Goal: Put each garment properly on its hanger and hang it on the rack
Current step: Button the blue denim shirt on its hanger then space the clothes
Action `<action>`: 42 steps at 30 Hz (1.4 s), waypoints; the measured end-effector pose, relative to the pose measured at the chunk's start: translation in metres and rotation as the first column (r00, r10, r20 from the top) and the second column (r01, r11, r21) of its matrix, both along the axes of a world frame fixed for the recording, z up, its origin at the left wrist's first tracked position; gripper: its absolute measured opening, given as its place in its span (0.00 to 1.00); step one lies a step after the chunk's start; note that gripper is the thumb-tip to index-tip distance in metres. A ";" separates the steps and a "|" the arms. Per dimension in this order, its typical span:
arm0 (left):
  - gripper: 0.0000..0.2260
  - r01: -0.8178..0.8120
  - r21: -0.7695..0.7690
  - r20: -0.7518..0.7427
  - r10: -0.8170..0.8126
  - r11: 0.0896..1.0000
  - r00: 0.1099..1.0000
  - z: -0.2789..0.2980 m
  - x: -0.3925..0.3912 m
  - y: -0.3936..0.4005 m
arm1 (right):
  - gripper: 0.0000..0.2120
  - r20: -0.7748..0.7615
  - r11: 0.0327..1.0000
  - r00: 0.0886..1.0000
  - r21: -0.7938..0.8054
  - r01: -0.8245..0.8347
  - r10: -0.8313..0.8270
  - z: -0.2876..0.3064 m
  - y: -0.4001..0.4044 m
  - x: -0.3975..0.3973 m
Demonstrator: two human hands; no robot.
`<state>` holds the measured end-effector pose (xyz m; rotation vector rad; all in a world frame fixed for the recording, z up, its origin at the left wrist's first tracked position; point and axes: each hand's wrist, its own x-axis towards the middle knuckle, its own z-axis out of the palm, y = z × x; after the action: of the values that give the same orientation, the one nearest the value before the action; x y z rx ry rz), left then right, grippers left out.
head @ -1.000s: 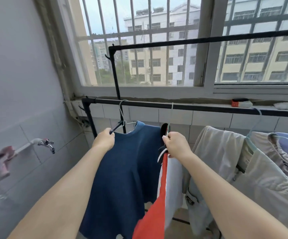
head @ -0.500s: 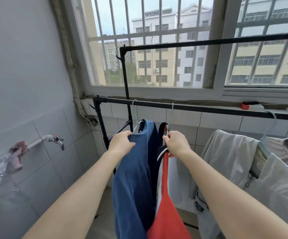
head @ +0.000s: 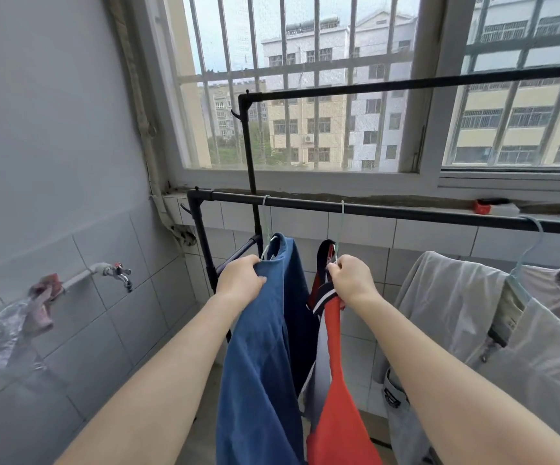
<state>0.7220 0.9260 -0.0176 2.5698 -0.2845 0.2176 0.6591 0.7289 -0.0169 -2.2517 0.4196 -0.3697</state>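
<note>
**Two shirts on the rail, a hand on each**

Both hands were up at the rail (head: 406, 211), the black bar of the rack that ran left to right under the window sill. The left hand (head: 240, 280) had its grip curled round the near shoulder of the blue shirt (head: 265, 347), pinching the cloth just below the rail. That shirt's hanger (head: 266, 226) was hooked over the rail near its left end, and the shirt hung edge-on to the camera, its long axis straight down from the rail.

The right hand (head: 352, 280) had its grip closed on the neck of the red shirt (head: 335, 397), right where its pale hanger hook (head: 341, 223) dropped from the rail. So each shirt lay directly below and ahead of its own hand, the blue one toward the rail's left end, the red one just right of it, the two nearly touching.

Further right along the rail hung a grey jacket (head: 456, 313), well apart from the red shirt. My call: any spacing move would run along the rail, and the room lay to the right, between the red shirt and the jacket.

Left of the rail stood a tiled wall with a tap (head: 119, 271); behind it was the barred window (head: 305, 95).
</note>
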 end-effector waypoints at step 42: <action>0.21 0.146 -0.074 -0.040 -0.149 0.987 0.988 -0.005 -0.064 -0.125 | 0.08 0.308 0.888 0.896 -0.232 0.397 -0.320 0.018 -0.122 -0.096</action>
<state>0.6578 0.8014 -0.0227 2.4669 -0.4404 0.1123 0.5634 0.6072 0.0009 -2.3558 0.6852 -0.9703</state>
